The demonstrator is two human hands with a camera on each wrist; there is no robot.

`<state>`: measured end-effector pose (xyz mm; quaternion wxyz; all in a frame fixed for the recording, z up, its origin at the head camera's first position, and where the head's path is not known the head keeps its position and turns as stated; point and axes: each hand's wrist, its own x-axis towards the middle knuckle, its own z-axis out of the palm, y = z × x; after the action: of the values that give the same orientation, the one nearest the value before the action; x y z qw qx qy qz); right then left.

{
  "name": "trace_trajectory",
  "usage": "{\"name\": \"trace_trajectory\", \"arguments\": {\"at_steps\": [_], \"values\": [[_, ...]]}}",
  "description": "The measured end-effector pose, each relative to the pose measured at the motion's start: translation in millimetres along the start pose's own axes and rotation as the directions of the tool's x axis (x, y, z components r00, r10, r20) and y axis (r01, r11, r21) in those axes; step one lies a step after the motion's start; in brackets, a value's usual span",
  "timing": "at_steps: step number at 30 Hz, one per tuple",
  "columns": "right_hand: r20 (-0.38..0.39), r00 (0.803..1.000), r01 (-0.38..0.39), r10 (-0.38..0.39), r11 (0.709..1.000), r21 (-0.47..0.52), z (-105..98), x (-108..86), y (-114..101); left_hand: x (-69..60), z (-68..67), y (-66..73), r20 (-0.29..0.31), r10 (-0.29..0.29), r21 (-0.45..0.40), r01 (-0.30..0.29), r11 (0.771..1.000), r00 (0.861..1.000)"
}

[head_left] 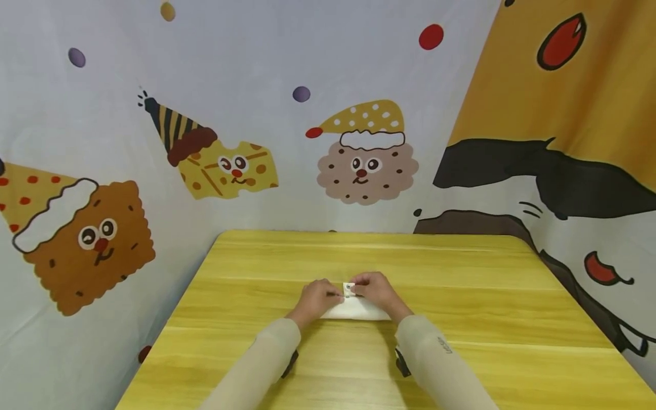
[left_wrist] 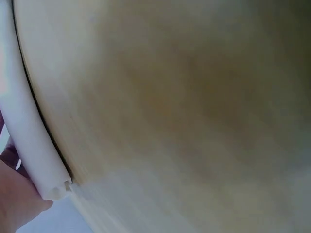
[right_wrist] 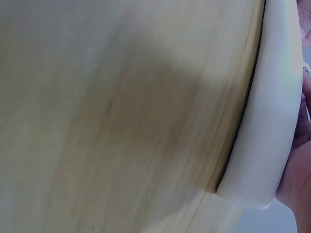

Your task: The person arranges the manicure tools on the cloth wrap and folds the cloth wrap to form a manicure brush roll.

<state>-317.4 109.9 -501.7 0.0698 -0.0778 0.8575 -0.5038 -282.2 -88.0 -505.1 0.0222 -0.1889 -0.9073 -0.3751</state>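
A white rolled or folded item lies on the table between the two hands. It has a small white tab with a round metal snap. My right hand pinches that tab from its right side. From the left, my left hand has thumb and fingers curled together at the item's upper edge by the tab's base; a thin dark line shows at its fingertips. In the left wrist view the item's end shows folded layers. The right wrist view shows its smooth rounded side, with the right hand partly hidden behind.
The yellow wood-grain table extends around both arms. Behind it hangs a white cloth backdrop printed with cartoon food figures. Dark bands sit beneath the wrists.
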Motion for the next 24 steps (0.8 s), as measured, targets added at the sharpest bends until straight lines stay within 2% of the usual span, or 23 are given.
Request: {"name": "trace_trajectory", "arguments": {"at_steps": [6, 10, 14, 18, 24], "values": [[0.025, 0.999, 0.046, -0.045, 0.998, -0.047, 0.2, -3.3, -0.3, 1.1, 2.2, -0.7, -0.019, 0.071, 0.057, -0.07, 0.996, 0.997], [0.02, 0.998, 0.059, -0.059, 0.997, -0.043, 0.2, -4.8, -1.0, 2.2, 3.8, -0.8, -0.02, 0.085, 0.048, -0.084, 0.995, 0.996], [0.016, 0.998, 0.064, -0.063, 0.997, -0.036, 0.9, -4.8, -0.8, 1.7, 4.4, -3.7, 0.003, 0.041, -0.067, -0.041, 0.997, 0.999], [0.016, 0.998, 0.067, -0.066, 0.997, -0.034, 1.0, -3.5, 0.6, 0.5, 3.2, -7.1, 0.028, 0.013, -0.203, -0.007, 0.979, 1.0], [0.031, 0.998, 0.06, -0.059, 0.998, -0.023, 1.0, -3.5, 2.2, -0.2, 3.4, -9.6, 0.037, 0.03, -0.238, -0.021, 0.971, 0.999]]}}
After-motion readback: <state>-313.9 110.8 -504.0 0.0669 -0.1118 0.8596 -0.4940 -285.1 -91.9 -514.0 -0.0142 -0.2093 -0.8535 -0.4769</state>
